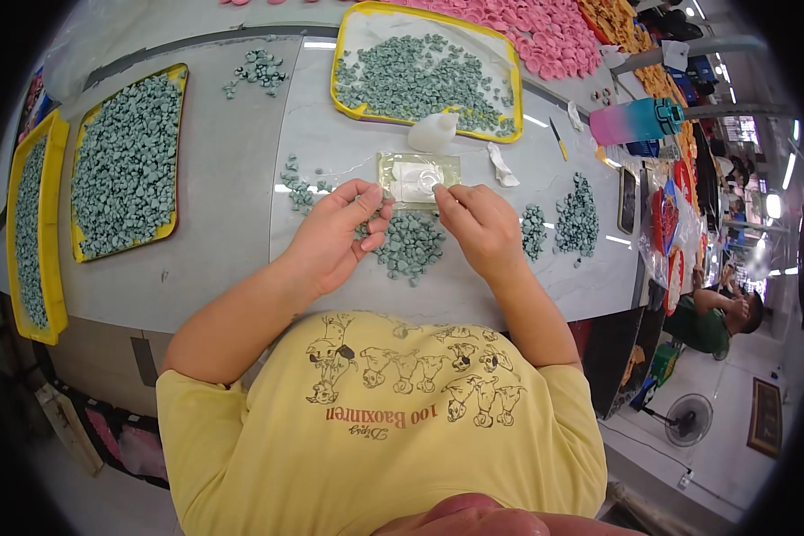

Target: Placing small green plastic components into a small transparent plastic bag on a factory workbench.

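Observation:
My left hand point(341, 234) is closed in a pinch, with a small grey-green piece point(386, 194) at the thumb and fingertips. My right hand point(484, 223) is also pinched, its fingertips at the edge of a flat pad point(389, 168) with a white, glossy middle; whatever it grips is too small to make out. Between and below the hands lies a heap of small grey-green pieces point(411, 246) on the table. Just beyond the pad a white squeeze bottle point(432, 132) leans beside a yellow-rimmed tray point(338, 76) of the same pieces.
Left stand two more filled yellow trays point(177, 134) point(58, 250). Smaller piles point(576, 219) point(257, 71) dot the grey table point(223, 170). To the right are crumpled tissue point(502, 166), a yellow-handled knife point(558, 138), a phone point(628, 200) and a pink-teal bottle point(630, 122). Pink pieces point(545, 36) spread at the back.

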The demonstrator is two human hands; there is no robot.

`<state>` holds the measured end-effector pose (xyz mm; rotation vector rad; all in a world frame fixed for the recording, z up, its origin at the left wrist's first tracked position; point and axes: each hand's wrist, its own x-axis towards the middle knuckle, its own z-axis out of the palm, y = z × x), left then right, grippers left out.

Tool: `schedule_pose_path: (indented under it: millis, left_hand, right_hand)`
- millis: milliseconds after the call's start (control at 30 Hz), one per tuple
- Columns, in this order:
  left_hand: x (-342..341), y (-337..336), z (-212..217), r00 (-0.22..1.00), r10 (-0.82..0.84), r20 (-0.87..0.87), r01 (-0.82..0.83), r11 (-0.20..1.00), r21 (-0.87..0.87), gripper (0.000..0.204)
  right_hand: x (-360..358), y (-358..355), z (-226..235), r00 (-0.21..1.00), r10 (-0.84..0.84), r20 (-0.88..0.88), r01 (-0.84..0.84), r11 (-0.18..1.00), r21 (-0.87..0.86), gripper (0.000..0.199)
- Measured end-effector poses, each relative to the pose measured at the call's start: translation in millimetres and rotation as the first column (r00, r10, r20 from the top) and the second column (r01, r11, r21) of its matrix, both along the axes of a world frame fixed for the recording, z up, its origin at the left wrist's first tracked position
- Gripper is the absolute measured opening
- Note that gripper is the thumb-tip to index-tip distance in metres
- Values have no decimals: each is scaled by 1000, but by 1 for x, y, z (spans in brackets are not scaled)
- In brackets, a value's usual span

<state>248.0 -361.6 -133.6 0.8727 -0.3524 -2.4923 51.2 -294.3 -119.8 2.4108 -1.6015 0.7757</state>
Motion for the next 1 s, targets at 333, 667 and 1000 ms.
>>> schedule_pose_path:
  millis: [333, 667, 1000]
  left_hand:
    - [-13, 12, 7, 977, -204, -56, 205, 979, 3, 26]
    - [-17, 21, 5, 968, -251, -23, 248, 965, -88, 35]
    - [-12, 21, 3, 975, -222, 18, 222, 969, -111, 34]
  right_hand:
    - [21, 18, -4, 529, -286, 799, 22, 946, 323, 10]
    - [23, 19, 1, 872, 36, 488, -19, 999, -40, 22]
    - [33, 15, 2, 937, 104, 334, -86, 994, -68, 24]
